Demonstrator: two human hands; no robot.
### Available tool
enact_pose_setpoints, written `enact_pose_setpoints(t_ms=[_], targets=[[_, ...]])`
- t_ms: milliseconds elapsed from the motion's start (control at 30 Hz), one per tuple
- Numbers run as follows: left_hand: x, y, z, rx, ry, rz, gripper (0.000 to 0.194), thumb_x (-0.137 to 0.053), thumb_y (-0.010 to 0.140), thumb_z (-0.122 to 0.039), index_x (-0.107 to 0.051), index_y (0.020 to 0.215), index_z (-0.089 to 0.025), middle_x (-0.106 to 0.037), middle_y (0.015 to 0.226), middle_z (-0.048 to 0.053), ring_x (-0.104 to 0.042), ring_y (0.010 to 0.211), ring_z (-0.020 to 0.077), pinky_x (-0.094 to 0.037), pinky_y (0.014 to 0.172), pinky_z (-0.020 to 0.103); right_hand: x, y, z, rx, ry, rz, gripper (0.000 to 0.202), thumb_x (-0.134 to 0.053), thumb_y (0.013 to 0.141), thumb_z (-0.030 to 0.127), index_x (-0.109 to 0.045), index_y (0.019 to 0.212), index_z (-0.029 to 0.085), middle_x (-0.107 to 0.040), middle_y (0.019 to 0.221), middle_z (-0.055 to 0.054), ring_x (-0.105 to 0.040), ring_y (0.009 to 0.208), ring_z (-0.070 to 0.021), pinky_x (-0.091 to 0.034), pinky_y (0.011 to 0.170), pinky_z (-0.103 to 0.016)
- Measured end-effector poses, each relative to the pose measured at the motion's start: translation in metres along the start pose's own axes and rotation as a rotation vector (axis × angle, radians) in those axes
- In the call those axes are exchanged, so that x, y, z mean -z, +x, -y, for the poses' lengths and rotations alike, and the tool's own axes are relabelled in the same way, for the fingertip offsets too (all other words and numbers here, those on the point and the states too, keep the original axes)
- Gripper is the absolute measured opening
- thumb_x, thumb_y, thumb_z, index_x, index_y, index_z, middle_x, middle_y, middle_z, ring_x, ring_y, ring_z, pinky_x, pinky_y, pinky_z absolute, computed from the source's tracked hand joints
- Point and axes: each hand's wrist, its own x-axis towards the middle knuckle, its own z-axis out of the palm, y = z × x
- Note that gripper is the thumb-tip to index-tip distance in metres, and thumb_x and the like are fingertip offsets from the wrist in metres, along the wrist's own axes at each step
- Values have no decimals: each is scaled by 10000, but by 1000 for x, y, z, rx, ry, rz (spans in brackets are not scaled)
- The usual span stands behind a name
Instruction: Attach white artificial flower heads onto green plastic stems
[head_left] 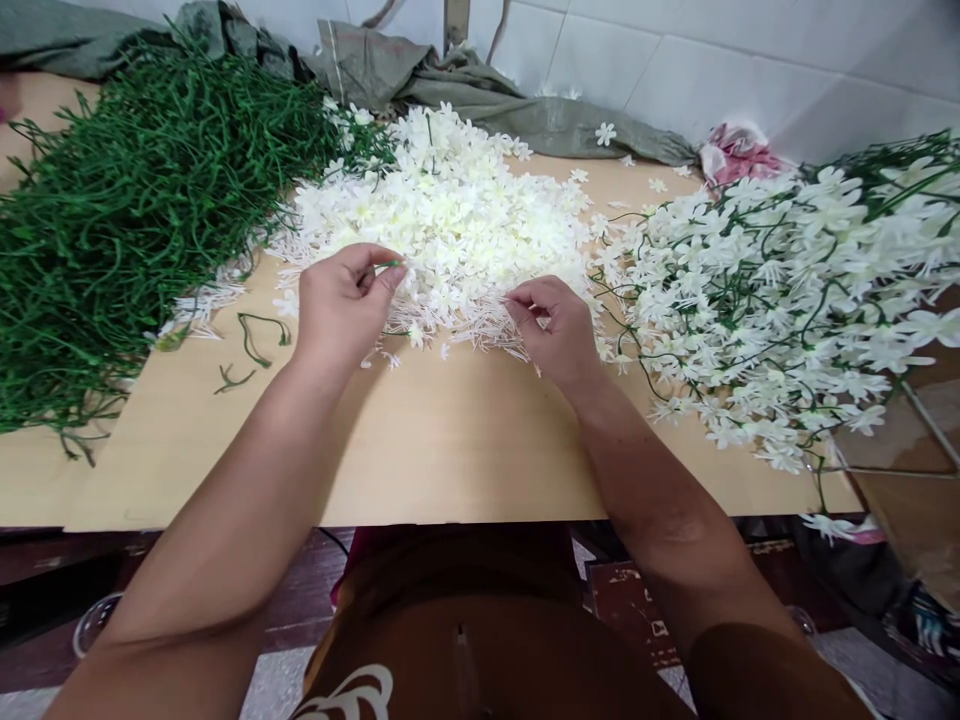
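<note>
My left hand [349,295] pinches a green artificial stem [388,264] between thumb and fingertips; only a short bit of it shows. Over the near right edge of the white flower pile [465,215], my right hand [553,325] is closed in a pinch. What lies between its fingertips is too small to make out against the white petals. The loose blossoms in the pile have thin white tails that point toward me.
Green stems [165,180] are heaped on the left, with a few loose stem pieces [259,340] nearby. Assembled white flower sprays [772,300] lie on the right, overhanging the table [465,450]. Grey cloth [555,122] and a red-white cloth [739,155] lie along the tiled wall.
</note>
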Motion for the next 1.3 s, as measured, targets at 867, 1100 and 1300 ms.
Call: enact_pose_setpoints(t_ms=[867,1100,1300], targets=[[-27,-30,-24,595,-820,575,319,-841,595,-244,-651,811,-107,-289,452,-117,-223,375,4,-127,395,163,-7,-9,26,268,-117,23,119,-512,828,152,-521,725,211,-599,813,-43,-555,818,-182,-466,788,-360],[-26,-28,-23,597,-810,598,270,-800,634,-201,-537,619,-141,-250,457,-109,-216,377,3,-149,387,150,-12,-11,23,301,-147,-50,120,-496,846,151,-509,745,214,-593,827,-44,-539,826,-186,-445,785,-366],[-26,-29,-24,584,-783,616,363,-767,677,-218,-428,559,-165,-241,449,-101,-218,380,8,-175,390,150,-14,-11,22,299,-155,-16,123,-491,841,148,-498,736,211,-581,814,-45,-526,818,-184,-441,791,-367]])
